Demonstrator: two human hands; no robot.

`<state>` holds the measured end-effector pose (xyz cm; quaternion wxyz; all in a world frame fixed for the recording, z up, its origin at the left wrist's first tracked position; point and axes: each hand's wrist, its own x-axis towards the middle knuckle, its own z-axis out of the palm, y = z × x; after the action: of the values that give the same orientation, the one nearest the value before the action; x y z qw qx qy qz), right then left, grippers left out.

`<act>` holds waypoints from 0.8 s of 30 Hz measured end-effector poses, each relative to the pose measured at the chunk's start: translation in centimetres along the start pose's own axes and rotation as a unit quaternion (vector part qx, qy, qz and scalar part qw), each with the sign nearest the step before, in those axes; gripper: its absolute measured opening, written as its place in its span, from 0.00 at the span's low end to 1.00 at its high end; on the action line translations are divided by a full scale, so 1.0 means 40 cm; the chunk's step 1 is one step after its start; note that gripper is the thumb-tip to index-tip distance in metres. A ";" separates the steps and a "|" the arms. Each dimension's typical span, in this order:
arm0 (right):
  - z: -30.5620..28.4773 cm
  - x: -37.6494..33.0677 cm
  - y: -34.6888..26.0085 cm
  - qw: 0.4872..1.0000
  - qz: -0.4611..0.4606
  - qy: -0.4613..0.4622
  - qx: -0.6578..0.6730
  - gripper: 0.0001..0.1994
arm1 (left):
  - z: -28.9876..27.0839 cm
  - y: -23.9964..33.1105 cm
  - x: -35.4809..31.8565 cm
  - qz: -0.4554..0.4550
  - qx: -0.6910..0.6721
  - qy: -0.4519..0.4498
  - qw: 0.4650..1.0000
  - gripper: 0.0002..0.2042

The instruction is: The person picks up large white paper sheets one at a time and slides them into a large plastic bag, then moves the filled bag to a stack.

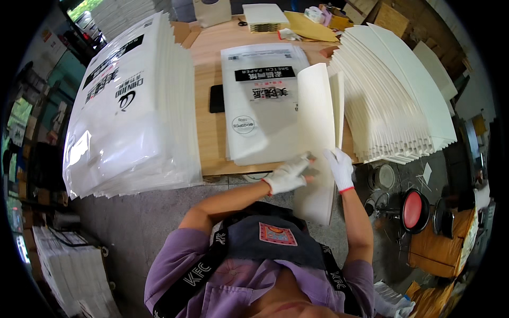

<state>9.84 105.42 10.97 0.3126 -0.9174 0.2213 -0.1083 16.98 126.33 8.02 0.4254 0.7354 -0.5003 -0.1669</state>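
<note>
A sheaf of off-white paper (316, 116) stands tilted in front of me, its near end by my apron and its far end over the table. My right hand (340, 167), in a white glove with a red cuff, grips its right edge. My left hand (289, 175), gloved alike with bare fingertips, lies against its left face with fingers stretched and apart. Left of the sheaf, a flat pile of clear printed plastic bags (260, 132) rests on the table, partly covered by the paper. A narrower piece of the sheaf (338, 106) shows behind its right edge.
Packed paper in printed clear bags (122, 116) makes a tall stack at left. Fanned white paper (379, 95) is piled at right. A black phone (217, 99) lies on the wooden table (212, 153). A red-seated stool (413, 209) stands on the floor at right.
</note>
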 end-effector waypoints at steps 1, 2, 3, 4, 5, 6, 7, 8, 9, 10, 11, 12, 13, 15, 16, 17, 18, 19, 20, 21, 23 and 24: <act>-0.040 -0.033 -0.005 1.000 0.020 0.005 0.007 0.18 | -0.010 -0.021 -0.019 -0.039 0.042 0.058 0.997 0.25; -0.074 -0.069 -0.004 0.999 0.047 0.010 0.014 0.19 | -0.052 -0.047 0.004 -0.114 0.072 0.043 0.990 0.23; -0.100 -0.081 0.003 0.999 0.018 0.028 -0.003 0.19 | -0.037 -0.141 0.001 -0.136 0.088 0.108 0.981 0.21; -0.129 -0.109 0.007 0.998 0.024 0.033 0.043 0.18 | -0.089 -0.110 0.033 -0.170 0.181 0.101 0.963 0.21; -0.152 -0.129 0.008 0.999 0.022 0.034 0.028 0.18 | -0.105 -0.132 0.052 -0.195 0.227 0.086 0.950 0.20; -0.170 -0.146 0.014 0.999 0.018 0.034 0.014 0.17 | -0.112 -0.154 0.065 -0.201 0.244 0.053 0.947 0.20; -0.185 -0.165 0.017 0.999 0.020 0.028 0.001 0.16 | -0.114 -0.176 0.075 -0.206 0.262 0.020 0.943 0.19; -0.198 -0.183 0.021 0.999 0.021 0.021 -0.011 0.16 | -0.112 -0.201 0.085 -0.211 0.280 -0.012 0.937 0.19; -0.206 -0.201 0.024 0.999 0.023 0.015 -0.023 0.15 | -0.108 -0.224 0.094 -0.208 0.265 0.002 0.942 0.17; -0.208 -0.216 0.023 1.000 0.019 0.018 -0.011 0.15 | -0.109 -0.247 0.108 -0.221 0.250 -0.023 0.942 0.17; -0.207 -0.233 0.021 1.000 0.016 0.021 0.001 0.15 | -0.112 -0.260 0.126 -0.234 0.234 -0.049 0.942 0.16; -0.208 -0.247 0.022 1.000 0.011 0.026 0.012 0.15 | -0.114 -0.273 0.139 -0.246 0.218 -0.073 0.942 0.15; -0.196 -0.259 0.049 1.000 0.019 0.016 -0.003 0.15 | -0.108 -0.303 0.140 -0.235 0.186 -0.063 0.952 0.15; -0.199 -0.275 0.032 1.000 0.020 0.009 0.012 0.16 | -0.109 -0.325 0.138 -0.215 0.121 -0.042 0.968 0.13; -0.202 -0.278 0.019 1.000 0.019 0.005 0.019 0.16 | -0.105 -0.333 0.143 -0.230 0.155 -0.058 0.959 0.13; -0.206 -0.283 0.015 1.000 0.022 0.000 0.021 0.17 | -0.116 -0.275 0.158 -0.241 0.188 -0.079 0.949 0.12; -0.206 -0.285 0.014 1.000 0.017 0.002 0.019 0.17 | -0.126 -0.234 0.168 -0.253 0.221 -0.096 0.937 0.12; -0.205 -0.287 0.015 1.000 0.012 0.005 0.017 0.17 | -0.130 -0.217 0.176 -0.262 0.187 -0.100 0.941 0.12; -0.206 -0.288 0.014 1.000 0.004 0.005 0.015 0.18 | -0.134 -0.206 0.178 -0.273 0.153 -0.101 0.944 0.11; -0.207 -0.289 0.012 1.000 0.004 0.002 0.013 0.18 | -0.136 -0.201 0.180 -0.284 0.118 -0.103 0.946 0.11; -0.211 -0.288 0.006 1.000 0.000 -0.003 0.011 0.18 | -0.132 -0.230 0.189 -0.261 0.176 -0.118 0.942 0.11; -0.209 -0.288 0.007 1.000 -0.002 -0.006 0.011 0.18 | -0.131 -0.242 0.191 -0.250 0.204 -0.124 0.938 0.10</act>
<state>-3.21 106.28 16.64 0.3239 -0.9150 0.2161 -0.1056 29.64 123.36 4.80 0.1450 0.8812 -0.3728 -0.2518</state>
